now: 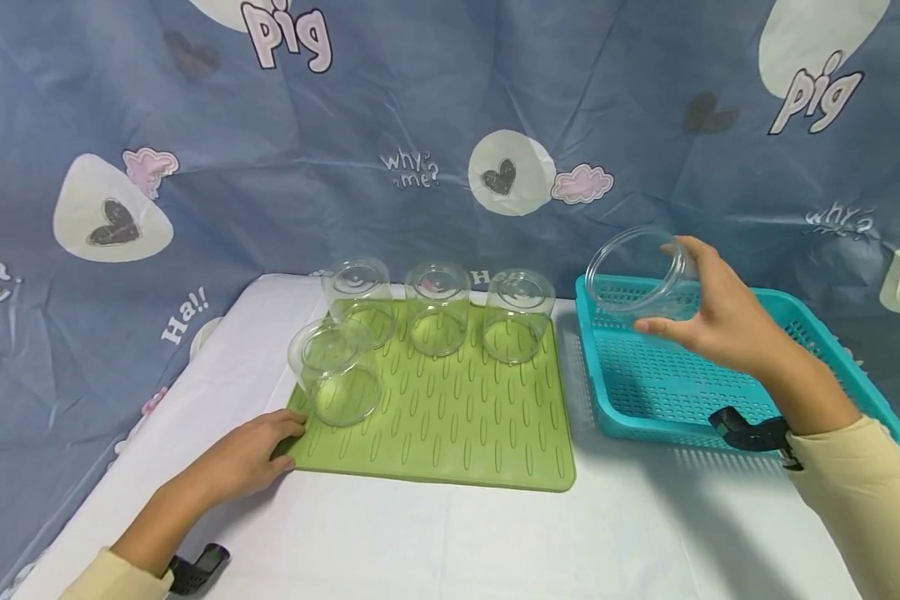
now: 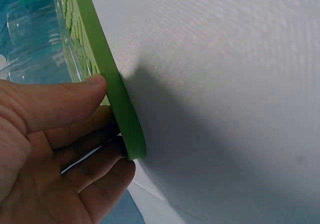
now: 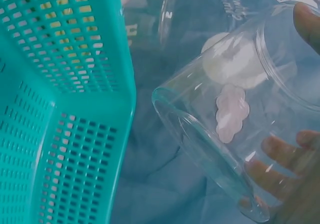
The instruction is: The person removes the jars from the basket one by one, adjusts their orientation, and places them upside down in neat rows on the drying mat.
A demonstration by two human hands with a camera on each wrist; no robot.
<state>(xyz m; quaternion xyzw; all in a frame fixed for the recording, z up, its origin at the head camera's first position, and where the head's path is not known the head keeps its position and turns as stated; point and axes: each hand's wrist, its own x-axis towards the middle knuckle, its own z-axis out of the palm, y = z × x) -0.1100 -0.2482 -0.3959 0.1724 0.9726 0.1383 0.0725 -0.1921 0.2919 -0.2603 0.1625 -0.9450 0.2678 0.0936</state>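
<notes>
My right hand (image 1: 727, 312) grips a clear plastic cup (image 1: 633, 275), thumb and fingers spread around its side. The cup is tilted in the air above the left part of the turquoise basket (image 1: 600, 392). In the right wrist view, fingers (image 3: 282, 159) show through the transparent wall. At the left, my left hand (image 1: 251, 450) rests against the front left corner of the green mat (image 1: 450, 425). Its thumb (image 2: 75, 96) touches the mat's edge, and loosely bent fingers lie at the corner. Nearest to this hand on the mat stands a clear cup (image 1: 345, 396).
More clear cups stand in a row at the back of the mat, among them a middle one (image 1: 438, 317) and a right one (image 1: 517, 321). A white cloth (image 1: 465, 542) covers the table. Behind it hangs a blue printed curtain (image 1: 390, 108).
</notes>
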